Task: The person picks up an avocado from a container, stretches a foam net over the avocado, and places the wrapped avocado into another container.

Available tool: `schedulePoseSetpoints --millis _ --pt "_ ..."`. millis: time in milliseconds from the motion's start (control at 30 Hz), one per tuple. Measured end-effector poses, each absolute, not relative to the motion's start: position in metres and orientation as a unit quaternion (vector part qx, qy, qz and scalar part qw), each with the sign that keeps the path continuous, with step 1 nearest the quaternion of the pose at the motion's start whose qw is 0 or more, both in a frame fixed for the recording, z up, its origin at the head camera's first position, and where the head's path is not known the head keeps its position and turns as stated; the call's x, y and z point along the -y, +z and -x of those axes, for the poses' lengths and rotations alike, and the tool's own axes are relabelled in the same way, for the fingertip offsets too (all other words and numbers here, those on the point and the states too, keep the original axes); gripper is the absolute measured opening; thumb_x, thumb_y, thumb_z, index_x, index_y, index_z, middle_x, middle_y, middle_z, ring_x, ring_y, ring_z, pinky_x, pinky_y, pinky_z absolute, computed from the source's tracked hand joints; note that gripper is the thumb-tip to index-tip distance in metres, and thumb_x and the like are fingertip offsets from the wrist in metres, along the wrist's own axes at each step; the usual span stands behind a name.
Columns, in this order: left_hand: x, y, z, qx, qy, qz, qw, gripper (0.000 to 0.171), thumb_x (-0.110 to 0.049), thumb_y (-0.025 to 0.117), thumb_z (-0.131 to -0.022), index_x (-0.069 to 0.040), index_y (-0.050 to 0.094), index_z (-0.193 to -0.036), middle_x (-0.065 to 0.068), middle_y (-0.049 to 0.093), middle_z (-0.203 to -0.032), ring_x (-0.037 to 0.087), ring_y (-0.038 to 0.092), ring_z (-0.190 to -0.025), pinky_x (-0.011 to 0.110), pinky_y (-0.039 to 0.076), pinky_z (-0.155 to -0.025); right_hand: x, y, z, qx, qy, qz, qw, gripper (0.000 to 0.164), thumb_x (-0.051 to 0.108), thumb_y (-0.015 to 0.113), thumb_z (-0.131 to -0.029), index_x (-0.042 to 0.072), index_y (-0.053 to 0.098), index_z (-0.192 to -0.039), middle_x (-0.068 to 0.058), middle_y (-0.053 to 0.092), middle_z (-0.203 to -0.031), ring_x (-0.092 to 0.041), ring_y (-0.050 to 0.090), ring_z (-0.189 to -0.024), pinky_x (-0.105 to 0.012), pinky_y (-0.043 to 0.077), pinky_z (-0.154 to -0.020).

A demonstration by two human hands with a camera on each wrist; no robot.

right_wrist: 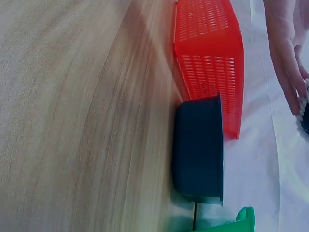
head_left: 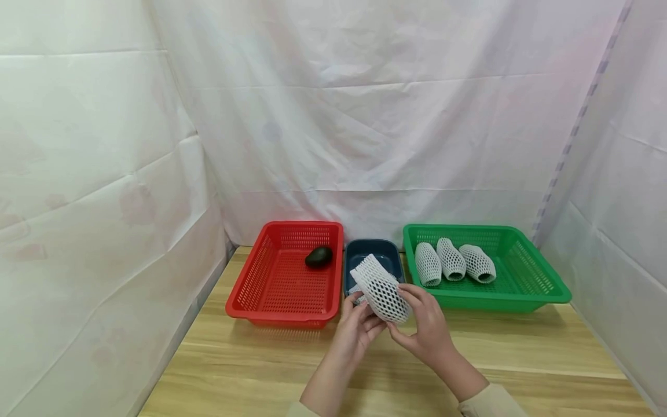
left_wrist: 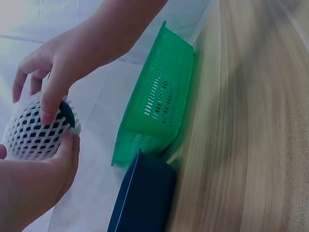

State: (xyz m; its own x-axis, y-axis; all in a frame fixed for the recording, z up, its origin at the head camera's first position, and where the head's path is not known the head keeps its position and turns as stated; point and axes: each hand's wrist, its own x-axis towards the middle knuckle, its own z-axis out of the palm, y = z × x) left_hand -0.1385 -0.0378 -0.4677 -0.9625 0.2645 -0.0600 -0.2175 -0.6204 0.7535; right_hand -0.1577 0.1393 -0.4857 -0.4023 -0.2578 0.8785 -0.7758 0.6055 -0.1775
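Observation:
A white foam net sleeve [head_left: 384, 295] with a dark avocado [left_wrist: 66, 114] inside is held between both hands above the front of the blue bin. My left hand [head_left: 353, 331] grips its lower left side, thumb and fingers around the net. On the right side, my right hand [head_left: 427, 324] pinches the net between thumb and fingers. In the left wrist view the dark end of the fruit shows at the sleeve's opening. The sleeve's narrower, empty-looking end points up and to the left in the head view.
A red basket [head_left: 245, 289] on the left holds one bare avocado [head_left: 319, 256]. The blue bin [head_left: 374, 243] stands in the middle with some white netting [head_left: 356, 289] in it. To the right, a green basket [head_left: 521, 301] contains three net-wrapped pieces [head_left: 450, 259]. All stand on a wooden table [head_left: 250, 370].

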Motion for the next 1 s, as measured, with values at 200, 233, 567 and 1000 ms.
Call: schedulePoseSetpoints --millis 200,233,567,1000 --pt "0.0396 -0.4641 0.1390 -0.421 0.900 -0.011 0.116 0.053 -0.016 0.042 -0.103 -0.004 0.024 -0.151 0.022 0.046 -0.128 0.032 0.057 -0.113 0.044 0.043 -0.101 -0.1431 -0.4893 0.1563 0.793 0.313 -0.313 0.419 0.056 0.040 0.056 -0.092 -0.005 0.052 -0.126 -0.020 0.055 -0.129 -0.036 0.053 -0.109 -0.030 0.035 -0.099" --pt "0.0397 -0.4633 0.1392 -0.421 0.900 -0.011 0.115 0.052 -0.015 0.041 -0.103 -0.002 0.026 -0.150 0.020 0.047 -0.124 0.031 0.058 -0.111 0.043 0.043 -0.101 -0.1436 -0.4898 0.1557 0.795 0.319 -0.309 0.413 0.056 0.039 0.055 -0.093 -0.006 0.051 -0.126 -0.019 0.055 -0.130 -0.036 0.052 -0.110 -0.026 0.033 -0.102" --pt "0.0372 -0.4628 0.1402 -0.456 0.882 -0.023 0.120 0.041 -0.011 0.043 -0.100 0.009 0.046 -0.135 0.007 0.059 -0.100 0.019 0.059 -0.098 0.043 0.046 -0.097 -0.1470 -0.4931 0.1561 0.783 0.379 -0.307 0.387 0.056 0.010 0.050 -0.082 -0.009 0.043 -0.134 -0.026 0.043 -0.139 -0.030 0.042 -0.127 -0.019 0.028 -0.105" --pt "0.0303 -0.4579 0.1397 -0.457 0.885 -0.003 0.095 0.005 -0.003 0.051 -0.094 -0.006 0.056 -0.094 0.004 0.060 -0.086 0.014 0.061 -0.083 0.040 0.048 -0.092 -0.1472 -0.4953 0.1504 0.746 0.440 -0.306 0.396 0.042 -0.017 0.046 -0.082 -0.014 0.044 -0.125 -0.032 0.043 -0.132 -0.024 0.045 -0.124 -0.017 0.036 -0.100"
